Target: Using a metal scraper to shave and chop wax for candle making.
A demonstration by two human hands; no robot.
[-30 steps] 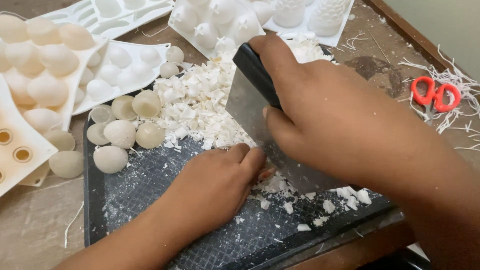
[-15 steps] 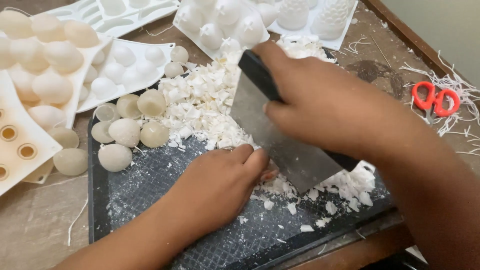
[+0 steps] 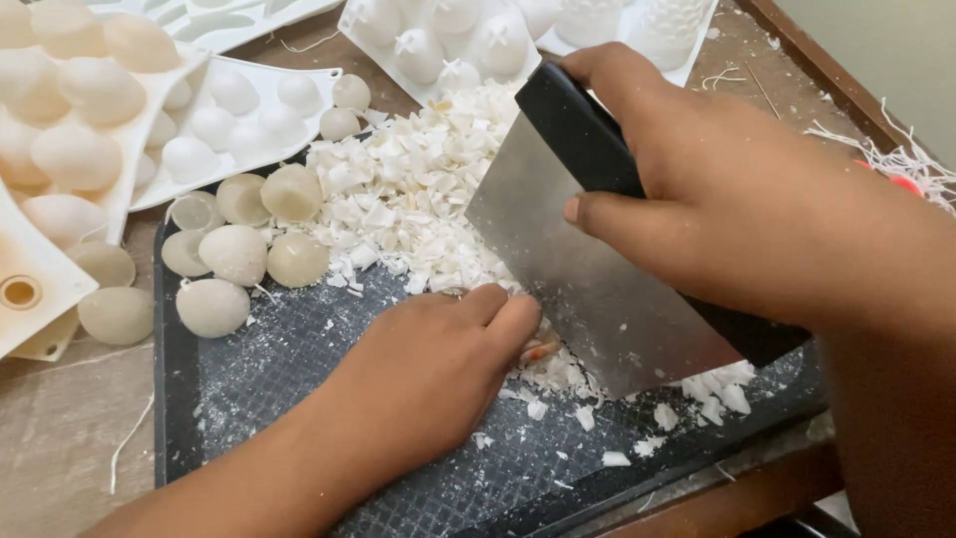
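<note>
Steel scraper blade (image 3: pixel 588 279), flaky white wax shavings (image 3: pixel 408 199), textured dark mat (image 3: pixel 289 369)

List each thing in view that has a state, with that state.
Scraper: gripped, blade tilted on mat.
Right hand: closed on scraper handle.
Left hand: flat on mat, beside blade.
Wax shavings: piled.
Half-spheres: unmoulded, loose.
Mat: dusted with crumbs.
Moulds: partly filled.

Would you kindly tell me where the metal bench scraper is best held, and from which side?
Take the bench scraper by its black handle along the top edge, coming from above as the right hand does; the flat blade below offers no safe hold.
</note>
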